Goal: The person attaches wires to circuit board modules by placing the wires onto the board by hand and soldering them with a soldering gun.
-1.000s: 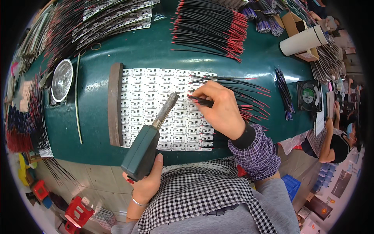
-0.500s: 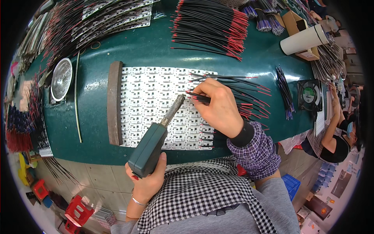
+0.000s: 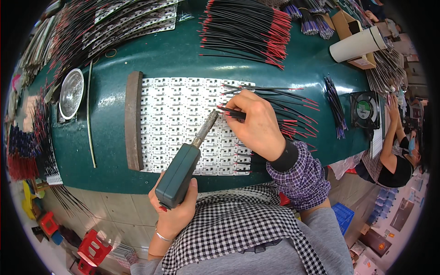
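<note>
My left hand (image 3: 178, 213) is closed round the handle of a dark green soldering gun (image 3: 178, 172). Its metal barrel slants up and right, with the tip close to the wire ends over a white circuit board panel (image 3: 176, 123). My right hand (image 3: 260, 123) pinches black wires (image 3: 235, 113) at the panel's right part, their red ends near the tip; how many it holds is hidden. More black wires with red ends (image 3: 305, 101) stretch out to the right from the panel's right edge, some passing beneath my right hand. Whether the tip touches the board, I cannot tell.
A brown bar (image 3: 134, 121) lies along the panel's left edge. Farther left are a metal bowl (image 3: 72, 94) and a thin rod (image 3: 90, 119). Beyond the panel lies a wire bundle (image 3: 243, 32). To the right are a white cylinder (image 3: 357, 44), a small fan (image 3: 364, 110) and another person (image 3: 394, 158).
The soldering gun's body and my left hand have shifted slightly right and up. My right hand stays almost in place, still pinching the wires.
</note>
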Motion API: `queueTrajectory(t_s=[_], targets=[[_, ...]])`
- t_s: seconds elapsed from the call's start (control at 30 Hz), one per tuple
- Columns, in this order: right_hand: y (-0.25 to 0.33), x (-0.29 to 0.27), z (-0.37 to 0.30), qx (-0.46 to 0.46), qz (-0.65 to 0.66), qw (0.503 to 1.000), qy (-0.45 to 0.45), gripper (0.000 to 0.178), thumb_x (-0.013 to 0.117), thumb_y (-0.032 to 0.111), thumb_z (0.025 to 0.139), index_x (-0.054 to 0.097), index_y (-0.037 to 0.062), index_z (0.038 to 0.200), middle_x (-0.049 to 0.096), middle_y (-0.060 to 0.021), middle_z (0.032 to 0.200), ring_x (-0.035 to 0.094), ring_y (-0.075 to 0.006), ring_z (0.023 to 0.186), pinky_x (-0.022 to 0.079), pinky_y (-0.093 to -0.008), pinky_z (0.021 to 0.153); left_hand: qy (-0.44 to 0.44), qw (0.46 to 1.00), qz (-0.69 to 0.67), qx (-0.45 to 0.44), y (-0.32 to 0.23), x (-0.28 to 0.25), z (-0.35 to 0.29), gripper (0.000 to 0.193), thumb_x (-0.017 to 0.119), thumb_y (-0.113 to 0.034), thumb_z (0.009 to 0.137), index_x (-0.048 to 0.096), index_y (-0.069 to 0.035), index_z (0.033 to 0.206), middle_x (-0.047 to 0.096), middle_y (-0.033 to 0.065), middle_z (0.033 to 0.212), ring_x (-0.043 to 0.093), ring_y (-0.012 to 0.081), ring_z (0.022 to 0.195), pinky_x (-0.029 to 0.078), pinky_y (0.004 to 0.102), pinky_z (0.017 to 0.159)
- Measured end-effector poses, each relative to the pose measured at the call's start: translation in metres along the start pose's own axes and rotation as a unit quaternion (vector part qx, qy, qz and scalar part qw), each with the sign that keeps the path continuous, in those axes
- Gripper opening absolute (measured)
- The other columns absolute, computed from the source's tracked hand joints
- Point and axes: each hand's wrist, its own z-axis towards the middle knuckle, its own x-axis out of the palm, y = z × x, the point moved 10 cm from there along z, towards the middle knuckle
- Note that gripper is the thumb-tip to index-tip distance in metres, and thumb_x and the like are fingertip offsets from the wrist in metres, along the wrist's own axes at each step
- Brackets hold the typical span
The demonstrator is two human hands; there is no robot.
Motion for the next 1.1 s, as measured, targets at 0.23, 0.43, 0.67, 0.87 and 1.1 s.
queueTrajectory(t_s=[0.23, 0.43, 0.67, 0.87, 1.1], targets=[[0.001, 0.0, 0.0, 0.001, -0.002, 1.0, 0.006, 0.012, 0.07, 0.005, 0.076, 0.064, -0.0018, 0.085, 0.061, -0.0143, 0.087, 0.063, -0.0344, 0.077, 0.05, -0.0437, 0.069, -0.02, 0.999, 0.001, -0.026, 0.014, -0.008, -0.018, 0.022, 0.077, -0.002, 0.08, 0.07, 0.002, 0.1, 0.069, 0.0066, 0.089, 0.063, 0.0142, 0.072, 0.05, 0.0272, 0.066], [0.002, 0.001, 0.006, -0.004, -0.014, 1.0, 0.022, 0.013, 0.07, 0.007, 0.077, 0.067, -0.0031, 0.085, 0.062, -0.0162, 0.084, 0.064, -0.0353, 0.078, 0.05, -0.0444, 0.072, 0.0, 0.998, -0.025, -0.054, 0.019, -0.009, -0.018, 0.033, 0.077, 0.002, 0.082, 0.067, 0.004, 0.113, 0.07, 0.0073, 0.103, 0.064, 0.0122, 0.092, 0.052, 0.0262, 0.08], [0.001, 0.001, 0.019, -0.015, 0.009, 0.998, 0.063, 0.015, 0.067, 0.008, 0.079, 0.068, -0.006, 0.085, 0.064, -0.0191, 0.08, 0.064, -0.0367, 0.077, 0.05, -0.0452, 0.072, -0.051, 0.996, 0.025, 0.065, 0.001, -0.009, -0.008, 0.016, 0.078, -0.006, 0.078, 0.071, 0.0, 0.091, 0.068, 0.0087, 0.076, 0.063, 0.0182, 0.058, 0.048, 0.0297, 0.053], [0.009, 0.003, 0.019, -0.035, 0.016, 0.998, 0.054, 0.014, 0.066, 0.008, 0.079, 0.066, -0.0057, 0.082, 0.063, -0.0195, 0.079, 0.062, -0.0387, 0.077, 0.049, -0.0463, 0.072, -0.009, 1.0, -0.019, -0.006, -0.005, -0.007, -0.001, 0.013, 0.076, -0.001, 0.079, 0.067, 0.001, 0.089, 0.064, 0.0051, 0.075, 0.058, 0.0116, 0.061, 0.046, 0.0254, 0.056], [0.007, -0.001, 0.014, -0.03, -0.011, 0.998, 0.055, 0.013, 0.066, 0.008, 0.08, 0.065, -0.0044, 0.083, 0.061, -0.0182, 0.08, 0.06, -0.0381, 0.078, 0.048, -0.0466, 0.072, -0.007, 0.999, -0.022, 0.038, -0.013, -0.003, -0.004, 0.012, 0.076, 0.0, 0.079, 0.067, 0.0, 0.088, 0.063, 0.0064, 0.072, 0.058, 0.012, 0.06, 0.046, 0.0257, 0.057]])
